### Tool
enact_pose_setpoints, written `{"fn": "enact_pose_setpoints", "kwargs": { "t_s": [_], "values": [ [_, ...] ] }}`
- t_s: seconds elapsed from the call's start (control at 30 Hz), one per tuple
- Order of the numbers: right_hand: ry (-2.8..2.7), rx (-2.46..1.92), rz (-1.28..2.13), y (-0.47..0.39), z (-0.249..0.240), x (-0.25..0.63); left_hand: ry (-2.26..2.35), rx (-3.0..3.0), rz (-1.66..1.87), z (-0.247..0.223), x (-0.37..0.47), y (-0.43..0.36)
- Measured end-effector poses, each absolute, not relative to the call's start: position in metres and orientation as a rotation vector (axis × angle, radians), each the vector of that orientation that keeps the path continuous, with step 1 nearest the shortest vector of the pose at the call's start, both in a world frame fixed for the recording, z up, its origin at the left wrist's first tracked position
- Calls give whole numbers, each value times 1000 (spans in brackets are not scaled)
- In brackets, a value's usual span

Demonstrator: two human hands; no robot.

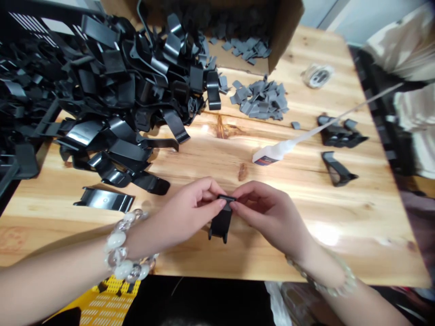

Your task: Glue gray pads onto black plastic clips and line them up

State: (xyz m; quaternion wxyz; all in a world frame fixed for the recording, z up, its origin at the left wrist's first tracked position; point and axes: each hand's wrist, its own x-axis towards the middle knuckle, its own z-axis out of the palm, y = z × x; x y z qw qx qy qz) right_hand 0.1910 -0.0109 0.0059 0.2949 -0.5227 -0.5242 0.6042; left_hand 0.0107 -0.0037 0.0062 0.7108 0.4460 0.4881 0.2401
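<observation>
A small black plastic part [220, 224] is held upright near the table's front edge, its two prongs pointing toward me. My left hand [195, 203] pinches its top end from the left, thumb and forefinger closed on it. From the right, my right hand [265, 210] grips the same end, its thumb close beside the other thumb. A dark grey piece seems to lie at that end, partly covered by the fingertips. One loose black part [107, 199] rests on the table beyond my left wrist.
A large heap of black parts [118, 90] fills the left. Grey pads [263, 99] lie before a cardboard box [288, 34]. A white bottle [272, 153] with a long nozzle, several black parts [340, 131] and a white roll [317, 75] are at the right.
</observation>
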Motion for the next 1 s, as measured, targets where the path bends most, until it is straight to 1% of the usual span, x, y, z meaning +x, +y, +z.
{"fn": "enact_pose_setpoints", "kwargs": {
  "t_s": [0.37,0.5,0.7,1.0],
  "values": [
    [-1451,-1306,1567,-16,1,186,1055,1208,402,-3,0,-1],
    [-1476,-1291,1559,-17,1,187,1045,1185,356,-7,-3,1],
    [-1761,-1326,1443,-19,10,191,1050,1121,282,-6,-4,4],
    [-1872,-1327,1398,-20,11,192,1061,1071,203,-4,-2,3]
  ]
}}
